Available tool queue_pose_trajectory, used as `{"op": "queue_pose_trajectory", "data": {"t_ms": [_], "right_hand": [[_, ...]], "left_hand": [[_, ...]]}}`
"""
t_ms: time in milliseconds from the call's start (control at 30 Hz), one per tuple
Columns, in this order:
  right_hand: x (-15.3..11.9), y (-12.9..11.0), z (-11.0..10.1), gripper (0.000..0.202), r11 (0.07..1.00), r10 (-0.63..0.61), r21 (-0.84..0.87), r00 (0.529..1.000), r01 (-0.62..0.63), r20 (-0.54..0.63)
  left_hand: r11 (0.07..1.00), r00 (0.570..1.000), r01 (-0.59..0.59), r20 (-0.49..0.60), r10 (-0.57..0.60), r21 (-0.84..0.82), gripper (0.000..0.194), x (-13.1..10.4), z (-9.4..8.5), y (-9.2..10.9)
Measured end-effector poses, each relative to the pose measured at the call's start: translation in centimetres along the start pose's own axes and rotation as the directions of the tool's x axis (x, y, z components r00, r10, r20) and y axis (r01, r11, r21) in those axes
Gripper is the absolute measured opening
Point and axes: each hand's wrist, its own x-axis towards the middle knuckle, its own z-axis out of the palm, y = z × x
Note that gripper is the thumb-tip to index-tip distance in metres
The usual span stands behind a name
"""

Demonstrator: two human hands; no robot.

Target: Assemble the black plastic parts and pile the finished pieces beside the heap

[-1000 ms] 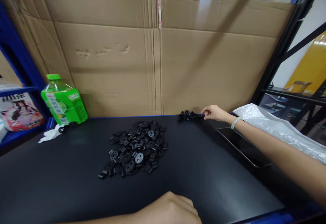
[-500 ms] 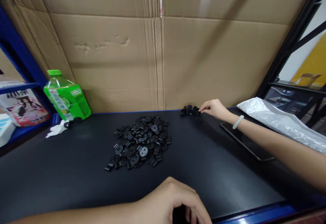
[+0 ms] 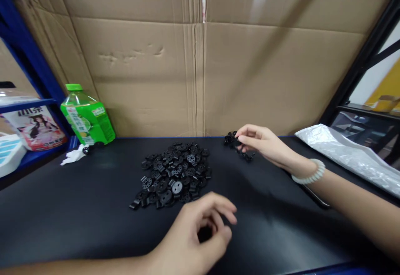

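A large pile of small black round plastic parts (image 3: 178, 171) lies in the middle of the dark table. Farther back and to the right sits a smaller black cluster (image 3: 230, 138). Beside that cluster, my right hand (image 3: 254, 139) pinches a few black parts (image 3: 246, 155) that dangle below its fingertips. My left hand (image 3: 206, 229) hovers over the table in front of the large pile, its fingers curved and apart, with nothing seen between them.
At the left stand a green bottle (image 3: 89, 116), a crumpled white tissue (image 3: 74, 155) and a printed bag (image 3: 40, 129) on a blue shelf. A phone (image 3: 315, 196) is partly under my right forearm; a silver plastic bag (image 3: 346, 154) lies right. Cardboard (image 3: 150, 75) forms the back wall.
My right hand has come away from the small cluster toward me, with black parts now hanging from it. My left hand has risen forward from the table's front edge, and its fingers have spread.
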Motion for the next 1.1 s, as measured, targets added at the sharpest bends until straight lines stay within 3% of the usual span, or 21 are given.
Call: {"op": "queue_pose_trajectory", "data": {"t_ms": [100,233,333,433,600,700,867,967,1100], "right_hand": [[-3.4,-2.1,2.8,0.023,0.965,0.083,0.225,0.967,-0.139,0.242],[-6.9,-2.0,5.6,0.022,0.813,0.239,0.413,0.881,-0.411,0.407],[-7.9,-1.0,6.6,0.024,0.727,0.264,0.491,0.856,-0.480,0.445],[-8.1,-0.7,6.9,0.026,0.698,0.246,0.528,0.855,-0.483,0.457],[-8.2,-1.3,6.8,0.038,0.646,0.256,0.547,0.826,-0.532,0.502],[-8.4,-1.3,6.9,0.039,0.728,0.206,0.477,0.821,-0.492,0.533],[-8.9,-1.6,6.9,0.028,0.927,0.115,0.281,0.901,-0.249,0.419],[-8.9,-1.8,6.8,0.025,0.962,0.070,0.215,0.915,-0.167,0.397],[-9.1,-1.8,7.0,0.023,0.954,0.078,0.231,0.904,-0.190,0.421]], "left_hand": [[0.994,0.984,0.072,-0.158,-0.084,-0.079,0.033,0.2,-0.6,0.2],[0.981,0.984,0.122,-0.111,-0.140,-0.150,0.056,0.2,-1.1,0.2],[0.978,0.986,0.131,-0.086,-0.146,-0.162,0.060,0.3,-1.2,-0.1],[0.981,0.988,0.120,-0.084,-0.133,-0.151,0.050,0.6,-1.3,-0.3],[0.974,0.967,0.140,-0.185,-0.173,-0.177,0.024,0.7,-1.4,-0.1],[0.972,0.954,0.134,-0.240,-0.180,-0.194,0.020,0.5,-1.4,0.0],[0.983,0.942,0.113,-0.297,-0.153,-0.147,0.016,0.1,-1.4,0.1],[0.985,0.944,0.112,-0.295,-0.147,-0.134,0.016,-0.1,-1.4,0.1],[0.986,0.947,0.110,-0.288,-0.142,-0.124,0.016,-0.3,-1.4,0.0]]}}
